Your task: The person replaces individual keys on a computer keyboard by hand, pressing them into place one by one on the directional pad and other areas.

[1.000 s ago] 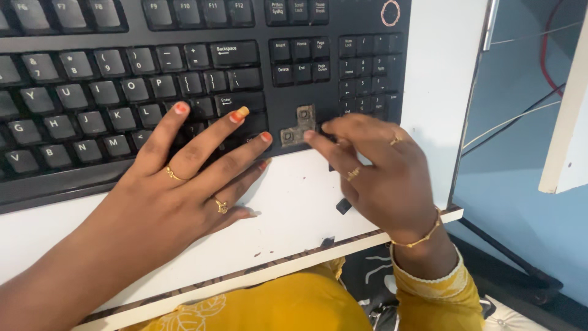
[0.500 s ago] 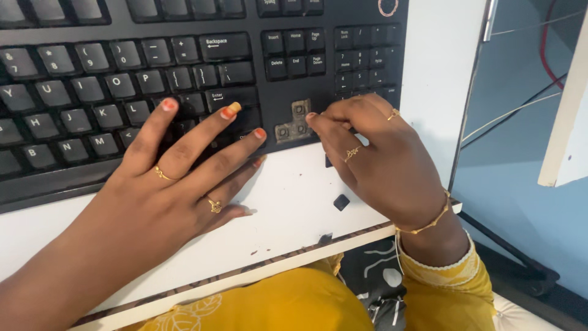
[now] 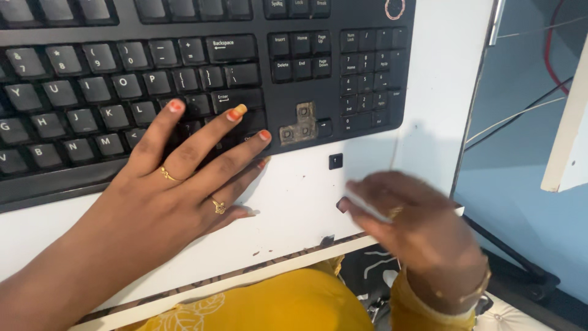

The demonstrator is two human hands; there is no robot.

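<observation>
Left hand (image 3: 184,184) rests flat, fingers spread, on our black keyboard (image 3: 92,73); beyond our blurred right hand (image 3: 416,227), grip unclear, one keycap (image 3: 335,161) lies loose on the counter (image 3: 294,208), three arrow sockets (image 3: 300,125) bare.

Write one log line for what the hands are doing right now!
left hand: flat on keyboard | right hand: blurred, over desk edge | loose keycap: on desk | arrow keys: caps missing

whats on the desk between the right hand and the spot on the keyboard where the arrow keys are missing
One small loose black keycap lies on the white desk, between the right hand and the bare arrow-key patch of the keyboard. The head view shows nothing else there.
</observation>
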